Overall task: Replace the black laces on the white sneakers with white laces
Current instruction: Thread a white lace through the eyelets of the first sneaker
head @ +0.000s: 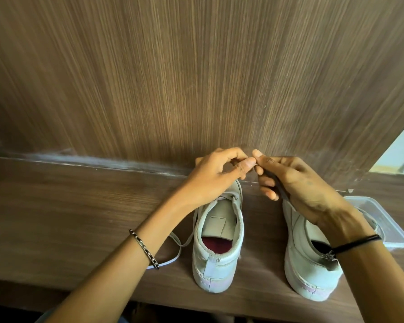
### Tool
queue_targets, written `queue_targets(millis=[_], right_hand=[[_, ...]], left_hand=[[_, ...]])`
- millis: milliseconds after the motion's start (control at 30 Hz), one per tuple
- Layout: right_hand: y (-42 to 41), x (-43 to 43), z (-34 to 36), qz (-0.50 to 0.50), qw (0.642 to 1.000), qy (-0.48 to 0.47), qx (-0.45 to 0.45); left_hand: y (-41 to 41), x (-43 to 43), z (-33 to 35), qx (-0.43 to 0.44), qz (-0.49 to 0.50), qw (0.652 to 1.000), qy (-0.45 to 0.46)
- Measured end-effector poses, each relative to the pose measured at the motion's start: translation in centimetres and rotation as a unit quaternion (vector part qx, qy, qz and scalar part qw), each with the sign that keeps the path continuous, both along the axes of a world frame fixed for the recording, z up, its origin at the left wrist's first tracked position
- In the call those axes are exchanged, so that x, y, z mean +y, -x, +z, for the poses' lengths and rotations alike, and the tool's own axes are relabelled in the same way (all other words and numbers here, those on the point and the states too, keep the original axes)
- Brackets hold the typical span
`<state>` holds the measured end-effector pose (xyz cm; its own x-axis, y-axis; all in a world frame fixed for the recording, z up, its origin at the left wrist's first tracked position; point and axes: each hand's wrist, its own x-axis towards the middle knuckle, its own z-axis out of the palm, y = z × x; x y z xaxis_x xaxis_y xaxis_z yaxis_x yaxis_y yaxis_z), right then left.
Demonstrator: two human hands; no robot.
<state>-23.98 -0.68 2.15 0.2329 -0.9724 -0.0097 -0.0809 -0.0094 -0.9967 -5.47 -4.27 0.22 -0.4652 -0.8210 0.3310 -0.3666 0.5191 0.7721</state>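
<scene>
White sneakers stand heel-toward-viewer on the wooden counter [68, 217]: the laced sneaker [217, 259] at 6 o'clock already carries a white lace [173, 257], whose loose end trails off toward 8 o'clock. The second sneaker [310, 266], at 4 o'clock, is partly covered by the right hand [299, 183]. A black lace [280, 190] rises from it through the curled right fingers [267, 183] to the thumb and forefinger. There they meet the left hand [217, 173], whose thumb and forefinger pinch at the same spot, seemingly on the lace's tip; the tip itself is too small to make out.

The step looks like drawing the black lace out of the second sneaker. To do it well, keep the pinch close to the tip and pull along the line of each eyelet, not sideways, so the shoe does not tip or slide toward the clear plastic lid [387, 222] at 3 o'clock. Steadying the sneaker with the spare fingers would help.
</scene>
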Motion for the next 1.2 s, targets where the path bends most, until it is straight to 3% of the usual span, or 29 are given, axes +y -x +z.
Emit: queue_targets(millis=[200,333,533,633,800,1033,1200], right_hand=[[1.6,0.1,0.3,-0.037,0.999,-0.016,-0.006],[1.5,-0.2,0.0,-0.098,0.995,-0.003,-0.031],[-0.3,-0.4,0.9,-0.104,0.945,-0.026,-0.309],[-1.4,-0.3,1.3,-0.100,0.920,-0.039,-0.376],[-2.1,-0.6,1.1,-0.116,0.942,-0.011,-0.316],[-1.4,-0.6,0.8,-0.129,0.957,-0.012,-0.260],[-1.2,-1.4,-0.2,-0.121,0.972,0.057,-0.193]], left_hand=[[-1.2,-0.1,1.5,0.125,0.028,0.987,-0.094],[-1.8,-0.4,1.7,0.155,0.058,0.977,-0.132],[-1.0,0.1,1.5,0.101,0.005,0.977,-0.187],[-0.7,0.3,1.4,0.096,-0.008,0.978,-0.186],[-1.5,0.3,0.9,0.110,0.026,0.981,-0.160],[-3.8,0.4,0.2,0.108,0.173,0.978,-0.043],[-5.1,1.3,0.7,0.014,0.161,0.986,-0.029]])
